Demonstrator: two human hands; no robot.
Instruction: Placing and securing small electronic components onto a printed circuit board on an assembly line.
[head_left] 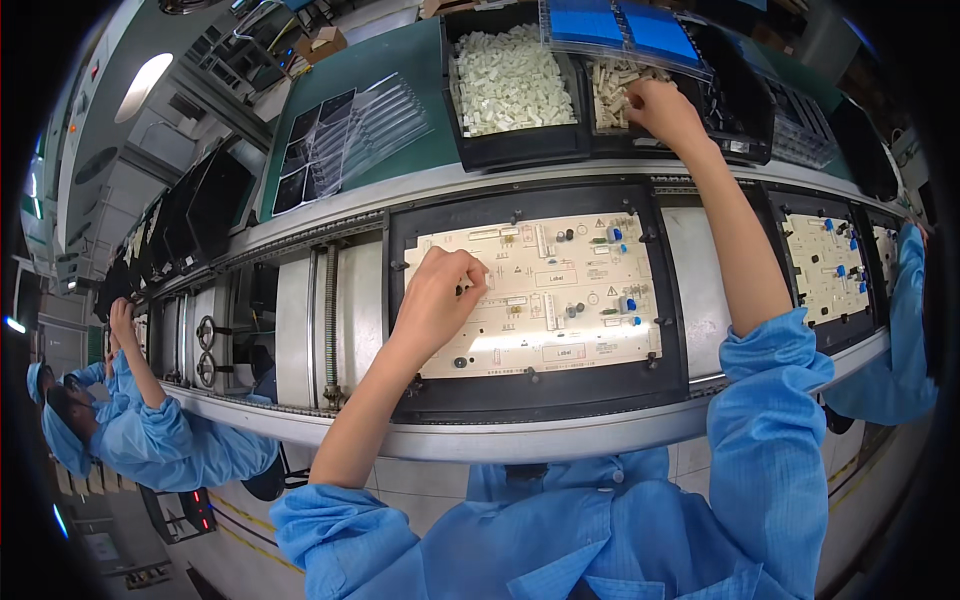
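A cream circuit board [590,290] lies in a black frame [540,395] in front of me, with blue, white and dark components standing on it. My left hand [440,300] is over the board's left half, thumb and fingertips pinched together; whatever is between them is too small to make out. My right arm stretches to the back, where my right hand [668,110] dips into a black bin of small beige connectors [612,95]. Its fingers are curled closed at the parts, and their tips are partly hidden.
Beside that bin stands a black bin [520,145] heaped with white connectors [512,80]. Clear plastic trays [375,135] lie on the green bench at the back left. Another framed board [825,265] sits on the conveyor line to the right. Co-workers in blue [190,440] are at both sides.
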